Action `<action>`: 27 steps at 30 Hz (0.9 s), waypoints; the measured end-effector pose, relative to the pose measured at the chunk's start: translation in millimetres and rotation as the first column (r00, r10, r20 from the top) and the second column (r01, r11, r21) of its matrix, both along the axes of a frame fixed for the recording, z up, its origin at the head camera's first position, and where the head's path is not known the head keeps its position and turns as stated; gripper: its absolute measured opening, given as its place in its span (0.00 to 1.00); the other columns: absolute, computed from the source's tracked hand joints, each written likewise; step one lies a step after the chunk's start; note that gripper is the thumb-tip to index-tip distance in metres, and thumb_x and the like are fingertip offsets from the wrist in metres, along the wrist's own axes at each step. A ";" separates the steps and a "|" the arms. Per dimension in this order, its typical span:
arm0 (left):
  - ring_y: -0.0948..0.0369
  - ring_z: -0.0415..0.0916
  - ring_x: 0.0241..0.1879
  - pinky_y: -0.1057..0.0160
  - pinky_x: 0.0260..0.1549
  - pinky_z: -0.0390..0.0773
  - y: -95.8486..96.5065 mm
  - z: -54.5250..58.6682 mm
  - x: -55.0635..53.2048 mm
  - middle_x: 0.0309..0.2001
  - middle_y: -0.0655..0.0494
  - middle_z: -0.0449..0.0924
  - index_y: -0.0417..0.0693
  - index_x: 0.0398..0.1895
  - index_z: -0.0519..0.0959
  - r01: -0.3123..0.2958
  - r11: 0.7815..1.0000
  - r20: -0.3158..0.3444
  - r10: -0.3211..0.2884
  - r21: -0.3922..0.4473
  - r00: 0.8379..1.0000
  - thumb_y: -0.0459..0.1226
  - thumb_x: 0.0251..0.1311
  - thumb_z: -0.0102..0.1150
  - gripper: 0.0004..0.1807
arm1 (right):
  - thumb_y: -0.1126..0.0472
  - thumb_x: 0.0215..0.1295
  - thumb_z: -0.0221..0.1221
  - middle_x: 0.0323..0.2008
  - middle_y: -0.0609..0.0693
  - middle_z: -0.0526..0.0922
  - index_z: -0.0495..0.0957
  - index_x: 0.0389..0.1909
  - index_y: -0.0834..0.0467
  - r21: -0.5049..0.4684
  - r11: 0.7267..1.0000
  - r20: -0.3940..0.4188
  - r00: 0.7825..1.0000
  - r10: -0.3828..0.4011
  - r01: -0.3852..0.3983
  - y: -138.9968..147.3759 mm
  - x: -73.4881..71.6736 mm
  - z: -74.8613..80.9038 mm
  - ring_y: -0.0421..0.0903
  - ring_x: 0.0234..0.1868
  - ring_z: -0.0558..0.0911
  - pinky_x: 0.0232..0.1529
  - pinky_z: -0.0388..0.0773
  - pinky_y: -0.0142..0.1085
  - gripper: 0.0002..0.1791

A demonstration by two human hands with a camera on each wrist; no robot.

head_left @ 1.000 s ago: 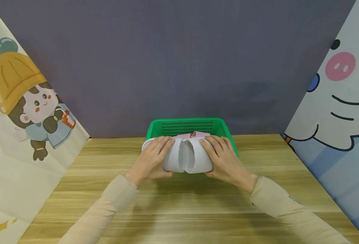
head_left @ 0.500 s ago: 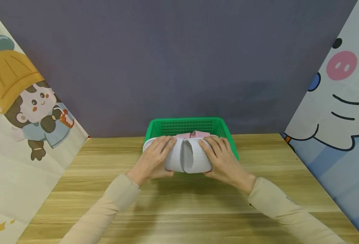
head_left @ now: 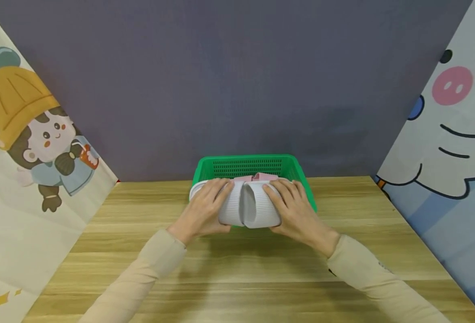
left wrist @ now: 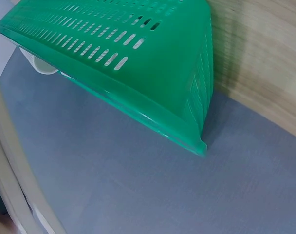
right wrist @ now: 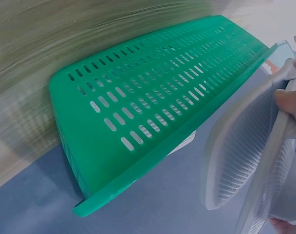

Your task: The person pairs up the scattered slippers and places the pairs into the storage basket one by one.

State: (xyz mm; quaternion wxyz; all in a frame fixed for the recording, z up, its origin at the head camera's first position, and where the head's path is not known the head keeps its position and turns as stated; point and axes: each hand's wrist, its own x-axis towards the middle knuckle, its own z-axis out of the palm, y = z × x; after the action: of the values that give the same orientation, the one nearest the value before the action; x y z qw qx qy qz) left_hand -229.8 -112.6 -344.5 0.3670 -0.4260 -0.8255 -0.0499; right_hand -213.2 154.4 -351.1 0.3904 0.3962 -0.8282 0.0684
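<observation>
Side by side in the head view are two white slippers (head_left: 262,207) with ribbed straps, just in front of a green basket (head_left: 245,160) and overlapping its front. My left hand (head_left: 201,208) grips the left slipper, fingers over the top and thumb below. From the other side my right hand (head_left: 298,215) grips the right slipper the same way. Ribbed insoles of the slippers (right wrist: 248,156) show in the right wrist view, with a thumb at the edge. Pink slippers (head_left: 264,177) lie inside the basket, mostly hidden behind the white ones.
The basket stands on a wood-grain table (head_left: 237,287), close to a grey back panel (head_left: 237,89). Cartoon-printed cloths flank the table on the left (head_left: 27,188) and right (head_left: 455,148). A white rounded edge (left wrist: 41,63) shows past the basket rim in the left wrist view.
The white slippers have come slightly closer together, narrowing the gap between their straps since one second ago. Both hands keep their grip and have barely moved.
</observation>
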 end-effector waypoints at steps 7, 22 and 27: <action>0.48 0.68 0.55 0.53 0.60 0.66 -0.1 0.2 0.8 0.54 0.42 0.70 0.36 0.59 0.66 0.000 1.000 0.001 0.000 -0.005 1.000 0.55 0.18 0.71 0.57 | 0.47 0.15 0.77 0.55 0.62 0.67 0.61 0.60 0.61 -0.001 1.000 0.006 1.000 0.000 0.000 -0.5 2.0 -0.2 0.61 0.56 0.66 0.52 0.63 0.57 0.62; 0.48 0.67 0.55 0.54 0.60 0.67 3.7 1.1 2.1 0.54 0.42 0.70 0.37 0.59 0.66 -0.013 1.000 0.002 0.014 -0.005 1.000 0.56 0.18 0.71 0.57 | 0.45 0.14 0.77 0.55 0.62 0.68 0.62 0.60 0.61 0.006 1.000 -0.030 1.000 0.005 -0.005 -2.1 2.2 0.3 0.60 0.55 0.67 0.52 0.64 0.56 0.62; 0.48 0.68 0.56 0.54 0.60 0.67 3.5 0.4 3.5 0.55 0.42 0.70 0.37 0.60 0.66 -0.023 1.000 0.012 0.023 -0.018 1.000 0.55 0.18 0.71 0.57 | 0.45 0.15 0.77 0.54 0.62 0.68 0.62 0.60 0.62 0.004 1.000 -0.039 0.999 0.004 -0.003 -2.0 2.9 -2.1 0.60 0.54 0.68 0.52 0.65 0.55 0.62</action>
State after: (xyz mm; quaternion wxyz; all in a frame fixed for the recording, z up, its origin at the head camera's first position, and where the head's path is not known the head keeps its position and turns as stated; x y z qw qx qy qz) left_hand -226.3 -109.1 -344.1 0.3587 -0.4192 -0.8330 -0.0409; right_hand -210.3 152.4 -353.2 0.4053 0.3997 -0.8200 0.0596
